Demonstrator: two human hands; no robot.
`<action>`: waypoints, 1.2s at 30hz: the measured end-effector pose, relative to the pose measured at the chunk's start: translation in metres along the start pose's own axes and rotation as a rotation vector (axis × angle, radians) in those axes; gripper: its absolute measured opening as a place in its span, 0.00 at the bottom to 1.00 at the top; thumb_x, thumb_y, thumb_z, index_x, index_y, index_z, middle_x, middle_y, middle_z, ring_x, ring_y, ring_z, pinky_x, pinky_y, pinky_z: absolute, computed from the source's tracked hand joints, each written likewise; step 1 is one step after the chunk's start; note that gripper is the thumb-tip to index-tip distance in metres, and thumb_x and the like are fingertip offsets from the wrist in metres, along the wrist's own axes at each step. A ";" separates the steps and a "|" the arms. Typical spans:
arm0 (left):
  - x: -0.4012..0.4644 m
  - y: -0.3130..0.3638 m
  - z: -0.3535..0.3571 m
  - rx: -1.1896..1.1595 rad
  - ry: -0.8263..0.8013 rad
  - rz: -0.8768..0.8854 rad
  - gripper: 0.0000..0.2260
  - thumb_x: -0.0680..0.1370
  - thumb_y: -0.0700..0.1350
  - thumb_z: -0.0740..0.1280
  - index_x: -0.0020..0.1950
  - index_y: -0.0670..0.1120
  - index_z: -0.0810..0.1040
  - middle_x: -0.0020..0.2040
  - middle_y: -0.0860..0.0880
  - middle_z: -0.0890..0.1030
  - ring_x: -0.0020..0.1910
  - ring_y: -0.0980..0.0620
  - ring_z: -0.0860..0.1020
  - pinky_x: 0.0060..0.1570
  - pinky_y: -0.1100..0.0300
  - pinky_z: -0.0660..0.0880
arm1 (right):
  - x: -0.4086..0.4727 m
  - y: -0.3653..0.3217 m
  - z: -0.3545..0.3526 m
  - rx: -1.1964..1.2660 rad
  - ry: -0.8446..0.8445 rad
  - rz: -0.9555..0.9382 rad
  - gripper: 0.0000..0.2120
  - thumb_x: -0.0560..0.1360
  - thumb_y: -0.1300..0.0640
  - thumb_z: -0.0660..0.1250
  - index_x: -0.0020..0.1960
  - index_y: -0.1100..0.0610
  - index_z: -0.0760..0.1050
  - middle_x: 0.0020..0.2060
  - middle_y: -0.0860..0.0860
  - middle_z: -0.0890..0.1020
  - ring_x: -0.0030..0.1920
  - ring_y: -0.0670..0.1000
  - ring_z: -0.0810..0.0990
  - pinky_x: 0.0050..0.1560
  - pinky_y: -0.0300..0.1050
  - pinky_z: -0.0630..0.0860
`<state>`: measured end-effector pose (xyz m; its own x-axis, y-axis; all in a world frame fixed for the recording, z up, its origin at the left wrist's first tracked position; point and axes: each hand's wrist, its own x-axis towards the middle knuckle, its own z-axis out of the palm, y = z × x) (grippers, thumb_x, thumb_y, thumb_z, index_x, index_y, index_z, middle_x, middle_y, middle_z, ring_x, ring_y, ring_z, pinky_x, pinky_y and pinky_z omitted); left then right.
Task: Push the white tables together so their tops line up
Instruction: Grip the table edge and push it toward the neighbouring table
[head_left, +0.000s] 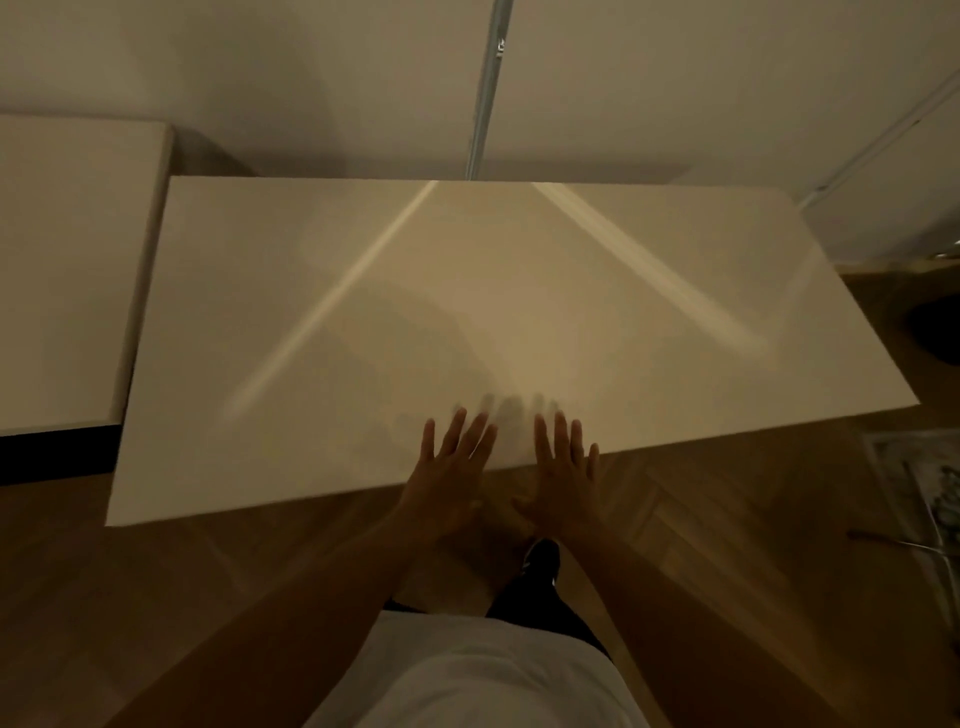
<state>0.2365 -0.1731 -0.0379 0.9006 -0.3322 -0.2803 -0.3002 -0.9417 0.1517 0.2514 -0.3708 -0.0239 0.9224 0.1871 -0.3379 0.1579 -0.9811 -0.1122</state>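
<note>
Reaching forward side by side, 2 bare hands are lying over the near edge of the large glossy white rectangular table (467, 312), close to the middle of that edge. The left hand (447, 480) is spreading its fingers straight and flat, fingertips pointing toward the far wall, gripping nothing; the right hand (563, 480) is doing the same just beside it, thumbs nearly meeting between them. Whether the palms are pressing on the top or hovering just above it is hard to tell, since the fingertips are blurring — faint reflections of the fingers are showing in the gloss ahead of them.

The large table is sitting slightly skewed, its far edge lying near the pale wall (311, 78). At the far left, a second white table (67, 260) is standing just beside it, and a narrow dark gap is showing between the 2 — their near edges are not lining up, the second table's edge lying farther away. A grey metal pole (488, 88) is rising against the wall behind the large table. Below, a wooden herringbone floor (727, 545) is showing, along with the person's white shirt (467, 675) and 1 dark shoe (543, 564).
</note>
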 end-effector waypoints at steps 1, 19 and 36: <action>0.006 0.009 0.000 -0.012 -0.011 -0.011 0.52 0.71 0.62 0.73 0.81 0.46 0.42 0.82 0.43 0.46 0.80 0.37 0.45 0.73 0.31 0.46 | 0.001 0.013 -0.003 0.008 0.005 0.002 0.58 0.68 0.26 0.63 0.77 0.49 0.28 0.77 0.55 0.31 0.76 0.60 0.31 0.75 0.66 0.40; 0.120 0.140 -0.003 -0.102 0.003 -0.321 0.47 0.74 0.66 0.66 0.82 0.51 0.42 0.82 0.46 0.38 0.79 0.38 0.39 0.74 0.31 0.44 | 0.076 0.169 -0.020 0.007 -0.110 -0.248 0.52 0.71 0.28 0.62 0.79 0.47 0.33 0.79 0.54 0.35 0.78 0.60 0.35 0.75 0.68 0.46; 0.158 0.131 0.031 0.067 0.119 -0.255 0.50 0.70 0.80 0.50 0.81 0.53 0.37 0.81 0.42 0.37 0.78 0.32 0.37 0.68 0.25 0.45 | 0.114 0.199 0.005 -0.201 0.150 -0.456 0.54 0.66 0.19 0.49 0.80 0.53 0.51 0.80 0.58 0.51 0.79 0.64 0.46 0.73 0.70 0.48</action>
<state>0.3294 -0.3504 -0.0921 0.9790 -0.0795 -0.1875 -0.0759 -0.9968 0.0263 0.3859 -0.5441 -0.0894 0.7823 0.6027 -0.1574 0.6062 -0.7947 -0.0300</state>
